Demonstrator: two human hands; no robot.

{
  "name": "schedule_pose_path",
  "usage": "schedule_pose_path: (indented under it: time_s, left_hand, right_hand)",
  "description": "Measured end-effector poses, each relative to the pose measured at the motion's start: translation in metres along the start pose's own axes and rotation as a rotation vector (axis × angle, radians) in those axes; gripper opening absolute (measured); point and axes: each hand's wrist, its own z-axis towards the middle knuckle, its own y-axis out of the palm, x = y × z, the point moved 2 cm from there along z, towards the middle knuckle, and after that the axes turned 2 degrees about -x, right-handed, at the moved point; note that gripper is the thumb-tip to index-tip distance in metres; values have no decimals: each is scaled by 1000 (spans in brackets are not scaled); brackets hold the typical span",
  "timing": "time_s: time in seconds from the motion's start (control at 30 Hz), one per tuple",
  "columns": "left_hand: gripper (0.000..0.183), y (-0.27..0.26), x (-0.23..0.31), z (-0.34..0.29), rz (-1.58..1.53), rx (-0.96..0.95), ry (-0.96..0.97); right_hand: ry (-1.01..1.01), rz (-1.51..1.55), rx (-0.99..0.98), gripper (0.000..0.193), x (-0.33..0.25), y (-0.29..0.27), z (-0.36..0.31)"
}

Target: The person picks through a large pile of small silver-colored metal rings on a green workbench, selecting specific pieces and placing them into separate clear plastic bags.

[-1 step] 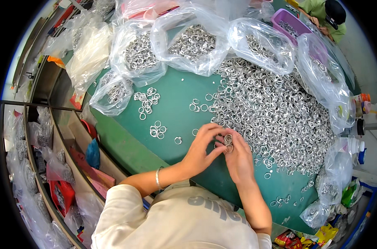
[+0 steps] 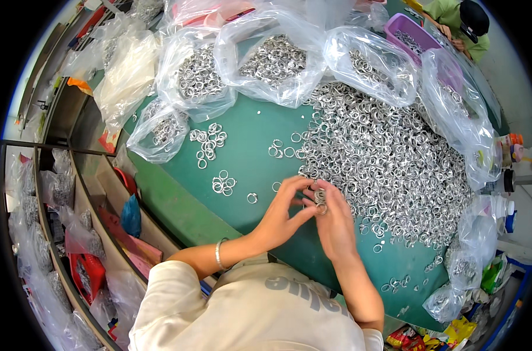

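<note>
Over the near edge of a big heap of silver finger rings [image 2: 388, 158], my two hands meet. My right hand [image 2: 337, 231] is closed around several metal rings [image 2: 320, 199], stacked between its thumb and fingers. From the left, my left hand [image 2: 277, 213] curls in, its thumb and fingertips closed at the same rings; the fingertips partly hide each other. To the left of my hands lie a single ring [image 2: 252, 198] and a small group of rings [image 2: 223, 183]. A larger cluster of rings [image 2: 208, 143] is farther off.
Open clear bags of rings [image 2: 271, 61] line the far side of the green table [image 2: 248, 128]. A purple basket [image 2: 403, 26] stands at far right, near a person [image 2: 447, 14] in green. Shelves with bagged goods [image 2: 61, 193] flank the left; bottles [image 2: 503, 207] stand at right.
My right hand and the rings in it have shifted very slightly left. Everything else stays practically the same.
</note>
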Motion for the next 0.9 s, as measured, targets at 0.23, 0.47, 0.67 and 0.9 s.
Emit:
schedule_pose_path:
  time_s: [0.23,0.47,0.67,0.9]
  left_hand:
    - [37,-36,-16,3,-1182,224,-558]
    - [20,-132,-12,43,-386,416,-207]
    - [23,-177,-34,54,1004,400,311]
    - [26,-144,-21,46,1042,340,380]
  right_hand:
    - [-597,-1459,-351,48,10,52,-6]
    - [-533,-1320,-185,35,-16,23,-3]
    - [-665,-1638,103,28,-29,-9,-5]
    - [-625,-1645,92,26,-36,-13,7]
